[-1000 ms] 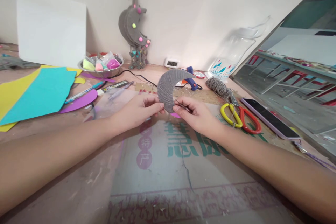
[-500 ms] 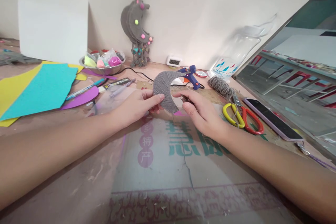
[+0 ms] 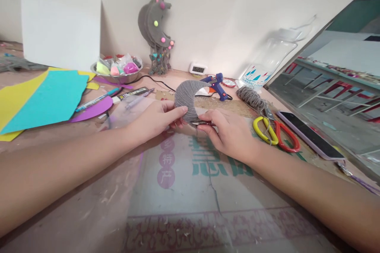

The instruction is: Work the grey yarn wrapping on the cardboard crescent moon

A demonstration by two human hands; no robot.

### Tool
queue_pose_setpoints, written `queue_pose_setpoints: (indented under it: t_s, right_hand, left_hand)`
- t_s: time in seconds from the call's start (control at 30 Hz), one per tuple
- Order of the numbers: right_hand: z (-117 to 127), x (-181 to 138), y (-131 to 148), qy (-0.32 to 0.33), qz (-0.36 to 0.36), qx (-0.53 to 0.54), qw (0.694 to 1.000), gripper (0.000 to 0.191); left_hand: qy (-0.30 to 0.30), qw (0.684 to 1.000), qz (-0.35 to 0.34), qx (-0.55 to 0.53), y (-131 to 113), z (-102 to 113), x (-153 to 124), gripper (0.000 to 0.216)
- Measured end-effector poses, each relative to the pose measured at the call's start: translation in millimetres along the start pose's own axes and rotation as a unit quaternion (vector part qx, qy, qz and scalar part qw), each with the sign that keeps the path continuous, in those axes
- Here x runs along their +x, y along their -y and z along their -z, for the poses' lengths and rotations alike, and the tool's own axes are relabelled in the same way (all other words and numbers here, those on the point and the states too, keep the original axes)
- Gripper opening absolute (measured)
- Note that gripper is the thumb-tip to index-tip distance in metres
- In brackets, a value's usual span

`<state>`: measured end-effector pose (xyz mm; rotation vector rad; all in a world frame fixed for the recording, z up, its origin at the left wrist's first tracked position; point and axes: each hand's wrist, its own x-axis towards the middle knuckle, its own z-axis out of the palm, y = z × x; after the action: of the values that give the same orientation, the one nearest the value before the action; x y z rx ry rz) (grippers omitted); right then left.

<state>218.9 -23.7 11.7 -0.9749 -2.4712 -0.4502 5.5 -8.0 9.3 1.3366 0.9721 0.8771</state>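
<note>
A crescent moon wound in grey yarn [image 3: 185, 97] stands upright above the plastic-covered table. My left hand [image 3: 158, 118] grips its left edge, thumb on the front and fingers behind. My right hand [image 3: 227, 130] is closed in a pinch on a small dark tool with a shiny metal tip [image 3: 196, 123]; its kind is too small to make out. That tip is at the lower end of the crescent, and I cannot tell whether it touches the yarn. Behind the crescent lies a blue glue gun [image 3: 219, 87].
Scissors [image 3: 277, 132], a grey yarn bundle [image 3: 251, 99] and a phone [image 3: 310, 134] lie at the right. A metal bowl of bright clay [image 3: 118, 77], coloured sheets [image 3: 49, 101] and pens [image 3: 97, 99] are at the left. A decorated moon hanging [image 3: 154, 27] is against the wall.
My right hand has moved left and slightly down, bringing the small tool to the crescent's lower end. Its fingers are now pinched closer together. My left hand keeps its hold.
</note>
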Motion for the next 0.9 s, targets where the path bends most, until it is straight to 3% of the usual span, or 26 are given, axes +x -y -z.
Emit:
queue_pose_setpoints:
  t_s: [0.47, 0.73, 0.9]
  right_hand:
    - [-0.8, 1.6, 0.8, 0.032, 0.003, -0.006, 0.999, 0.019]
    - [-1.2, -0.9, 0.0, -0.027, -0.006, 0.027, 0.999, 0.021]
    - [-2.1, -1.6, 0.2, -0.022, -0.035, 0.047, 0.998, 0.025]
  left_hand:
    - [0.011, 1.0, -0.005, 0.01, 3.0, 3.5, 3.3, 0.031]
    - [0.0, 1.0, 0.003, -0.012, 2.6, 2.7, 4.6, 0.032]
    - [0.005, 1.0, -0.004, -0.006, 1.2, 2.1, 2.9, 0.034]
